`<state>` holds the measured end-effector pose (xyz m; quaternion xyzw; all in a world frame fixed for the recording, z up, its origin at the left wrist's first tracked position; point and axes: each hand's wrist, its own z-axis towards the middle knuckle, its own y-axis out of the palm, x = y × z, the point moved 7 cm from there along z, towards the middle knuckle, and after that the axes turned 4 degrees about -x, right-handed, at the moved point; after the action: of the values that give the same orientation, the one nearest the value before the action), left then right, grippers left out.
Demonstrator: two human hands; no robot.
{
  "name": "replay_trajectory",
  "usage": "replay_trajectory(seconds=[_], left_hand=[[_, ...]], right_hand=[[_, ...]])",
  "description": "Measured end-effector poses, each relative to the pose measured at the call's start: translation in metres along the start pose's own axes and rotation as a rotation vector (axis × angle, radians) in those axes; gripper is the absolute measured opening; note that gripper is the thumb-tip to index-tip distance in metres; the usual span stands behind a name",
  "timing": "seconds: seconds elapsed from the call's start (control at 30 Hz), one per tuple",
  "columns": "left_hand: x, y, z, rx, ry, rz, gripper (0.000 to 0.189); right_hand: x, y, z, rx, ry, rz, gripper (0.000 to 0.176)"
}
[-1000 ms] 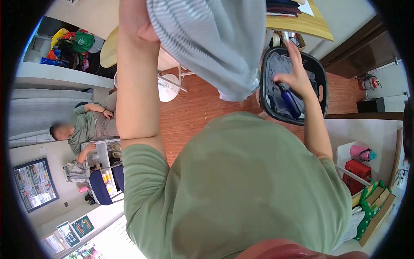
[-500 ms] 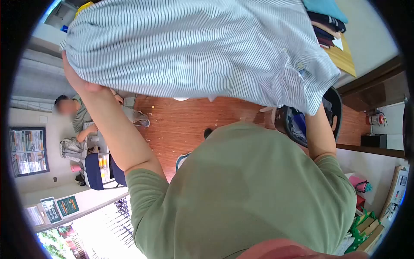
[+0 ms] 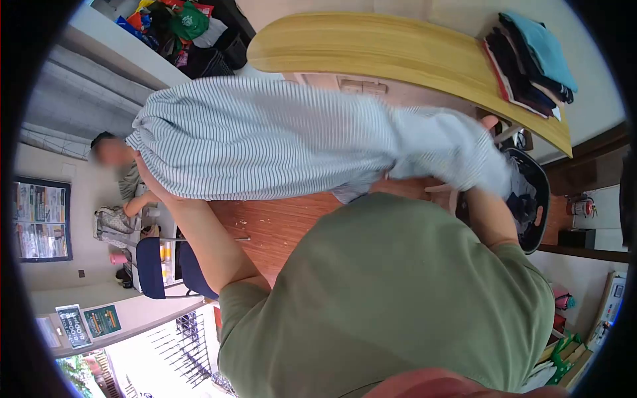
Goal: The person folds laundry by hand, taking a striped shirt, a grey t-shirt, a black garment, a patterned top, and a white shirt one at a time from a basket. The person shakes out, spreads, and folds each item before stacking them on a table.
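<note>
A white shirt with dark stripes (image 3: 265, 139) stretches sideways in front of me, held up in the air between both arms. At its left end my left hand (image 3: 152, 180) is closed on the bunched cloth, with the fingers mostly behind it. The shirt's right end is twisted and smeared by motion. It covers most of my right hand (image 3: 490, 123), of which only a fingertip shows above the fabric; the cloth hangs over this hand and wrist.
A curved wooden table (image 3: 371, 43) lies ahead, with a stack of folded clothes (image 3: 531, 63) on its right end. A dark laundry basket (image 3: 541, 225) holding clothes stands at right. Another person (image 3: 129, 182) sits at far left near a dark blue chair (image 3: 150, 267).
The shirt has come down in the view and its right part has twisted and narrowed. More of the table and folded stack shows now. My right hand has turned within the cloth.
</note>
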<state>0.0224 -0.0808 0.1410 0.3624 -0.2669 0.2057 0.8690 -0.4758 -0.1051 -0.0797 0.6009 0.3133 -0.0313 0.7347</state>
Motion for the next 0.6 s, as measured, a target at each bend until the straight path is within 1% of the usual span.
replay_trajectory(seconds=[0.03,0.07,0.1,0.13,0.17,0.23,0.3,0.33,0.37,0.4,0.47,0.5,0.53,0.6], left_hand=[[0.006,-0.012,-0.006,0.05,0.029,0.004,0.053],[0.012,-0.026,-0.009,0.358,0.074,0.116,0.054],[0.018,-0.026,-0.011,0.667,0.116,0.232,0.055],[0.028,-0.032,-0.021,0.97,0.162,0.35,0.056],[0.04,-0.043,-0.025,1.018,0.174,0.439,0.056],[0.058,-0.062,-0.042,1.019,0.23,0.591,0.058],[0.053,-0.08,-0.069,1.019,0.244,0.735,0.06],[0.038,-0.087,-0.087,1.009,0.214,0.758,0.061],[0.01,-0.092,-0.103,0.965,0.155,0.704,0.061],[-0.028,-0.094,-0.117,0.892,0.068,0.561,0.062],[-0.104,-0.086,-0.124,0.712,-0.088,0.164,0.064],[-0.133,-0.082,-0.12,0.629,-0.122,-0.016,0.065],[-0.152,-0.077,-0.114,0.562,-0.137,-0.148,0.066],[-0.168,-0.069,-0.097,0.44,-0.149,-0.32,0.068]], right_hand=[[0.01,0.004,0.003,-0.015,0.029,-0.017,0.059],[0.011,0.013,0.014,-0.024,0.052,-0.076,0.056],[0.009,0.028,0.024,-0.032,0.065,-0.17,0.052],[-0.004,0.054,0.041,0.026,0.074,-0.463,0.034],[-0.019,0.073,0.049,0.111,0.055,-0.527,0.031],[-0.063,0.101,0.054,0.239,-0.13,-0.637,0.03],[-0.107,0.123,0.059,0.307,-0.223,-0.722,0.029],[-0.125,0.12,0.065,0.305,-0.144,-0.771,0.03],[-0.136,0.124,0.073,0.322,-0.102,-0.798,0.032],[-0.145,0.13,0.075,0.345,-0.06,-0.825,0.034],[-0.152,0.173,0.078,0.4,-0.121,-1.045,0.036],[-0.169,0.174,0.083,0.376,-0.042,-1.163,0.046],[-0.176,0.195,0.077,0.577,-0.113,-1.296,0.048],[-0.175,0.253,0.071,0.981,-0.256,-1.549,0.053]])
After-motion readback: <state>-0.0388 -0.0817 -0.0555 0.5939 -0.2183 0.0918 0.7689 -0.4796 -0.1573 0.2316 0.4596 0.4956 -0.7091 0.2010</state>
